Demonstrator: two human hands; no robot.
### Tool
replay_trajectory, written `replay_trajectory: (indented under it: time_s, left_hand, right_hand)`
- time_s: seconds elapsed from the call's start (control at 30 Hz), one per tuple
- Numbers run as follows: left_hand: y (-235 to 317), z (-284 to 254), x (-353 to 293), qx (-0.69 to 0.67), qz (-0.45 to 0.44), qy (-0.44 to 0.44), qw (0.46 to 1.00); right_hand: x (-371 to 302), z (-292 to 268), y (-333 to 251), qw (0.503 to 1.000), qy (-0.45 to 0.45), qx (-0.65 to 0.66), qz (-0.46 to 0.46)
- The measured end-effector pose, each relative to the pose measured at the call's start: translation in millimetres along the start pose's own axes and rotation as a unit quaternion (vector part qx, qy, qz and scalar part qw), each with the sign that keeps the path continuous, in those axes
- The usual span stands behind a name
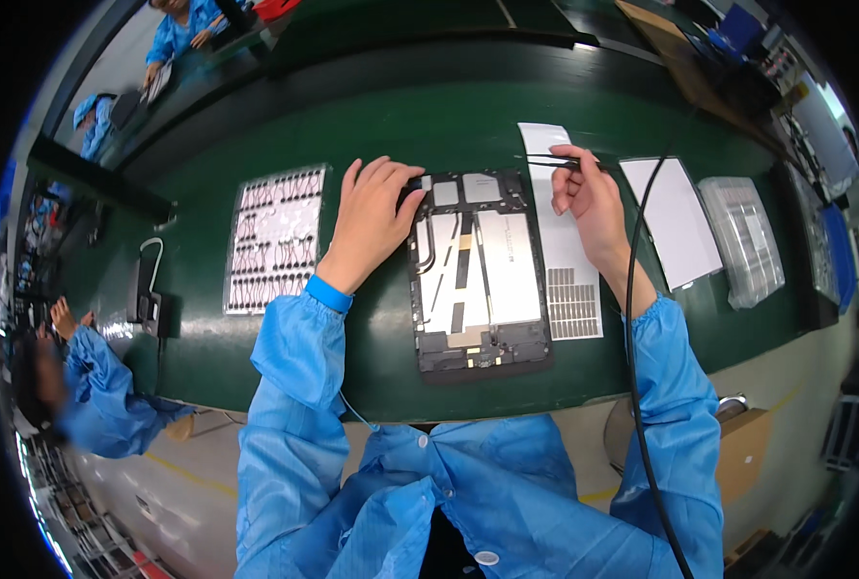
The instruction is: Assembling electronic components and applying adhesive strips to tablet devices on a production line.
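An opened tablet lies in front of me, its silver inner plate, black frame and dark tape strips showing. My left hand is closed at its upper left corner, thumb and fingers around a dark part at the edge; the fingertips are partly hidden. To the right, my right hand pinches black tweezers, whose tips point left above a white sheet. Rows of small grey stickers cover that sheet's lower end. Whether the tweezers hold anything is too small to tell.
Left of the tablet lies a tray of small black parts with wires. A white sheet and a clear plastic case lie at right. A black cable hangs across my right forearm. Co-workers in blue sit at left and far left.
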State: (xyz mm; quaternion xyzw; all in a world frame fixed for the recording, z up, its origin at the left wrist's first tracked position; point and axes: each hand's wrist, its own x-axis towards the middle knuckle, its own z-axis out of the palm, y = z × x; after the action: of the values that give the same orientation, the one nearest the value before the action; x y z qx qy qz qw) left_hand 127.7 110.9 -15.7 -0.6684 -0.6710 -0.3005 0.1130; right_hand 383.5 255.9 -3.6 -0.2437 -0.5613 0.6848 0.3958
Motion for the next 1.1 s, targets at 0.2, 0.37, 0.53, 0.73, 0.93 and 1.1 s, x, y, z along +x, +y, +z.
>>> replay_trajectory:
  time_s: [0.2,0.37,0.53,0.73,0.93,1.1]
  left_hand:
    - [-6,-10,-17,-0.093,-0.005,-0.029,0.995]
    - [-5,-22,-36,-0.132,-0.028,-0.031,0.99]
    - [-4,-33,-40,-0.143,-0.032,-0.03,0.989]
    - [0,-30,-41,-0.127,-0.033,-0.043,0.99]
    - [2,-31,-40,-0.098,-0.036,-0.053,0.993]
    - [1,-30,-37,-0.102,-0.04,-0.064,0.992]
  right_hand:
    - [6,-3,19,0.996,-0.085,-0.032,-0.007]
    - [12,29,19,0.985,-0.133,-0.108,-0.011]
    - [42,43,11,0.968,-0.197,-0.144,0.055]
    - [50,55,10,0.971,-0.193,-0.104,0.099]
    - [51,50,13,0.983,-0.151,-0.096,0.047]
    - [50,51,22,0.985,-0.15,-0.061,0.065]
